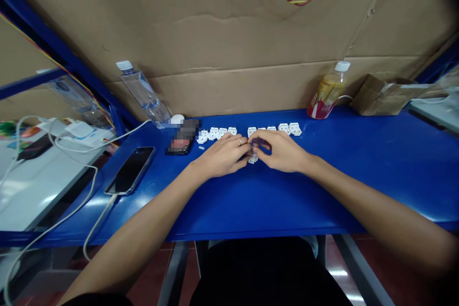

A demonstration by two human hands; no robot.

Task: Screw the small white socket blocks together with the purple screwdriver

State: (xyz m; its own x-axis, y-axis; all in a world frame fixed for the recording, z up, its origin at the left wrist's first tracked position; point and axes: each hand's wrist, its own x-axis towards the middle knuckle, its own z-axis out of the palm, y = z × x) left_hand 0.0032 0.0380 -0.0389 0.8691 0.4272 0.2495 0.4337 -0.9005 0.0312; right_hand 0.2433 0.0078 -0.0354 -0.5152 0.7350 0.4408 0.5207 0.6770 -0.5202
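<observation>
Both hands meet over the middle of the blue table. My left hand [225, 155], with a ring on one finger, is closed at the fingertips on a small white plastic part [253, 158], mostly hidden by the fingers. Against it, my right hand [283, 150] curls thumb and forefinger into a pinch at the same spot; what lies in that pinch is too small to make out. Behind the hands stand similar white plastic parts in a row, one group on the left [214, 134] and another on the right [284, 128]. A tiny pale piece [201, 147] lies near the left group.
A charging phone [131, 170] and a dark, partly blurred object [182, 137] lie left. A clear bottle [145, 93] leans at the back left; a drink bottle [328, 91] and a cardboard box [385, 94] stand back right. White cables [91, 196] hang over the left edge.
</observation>
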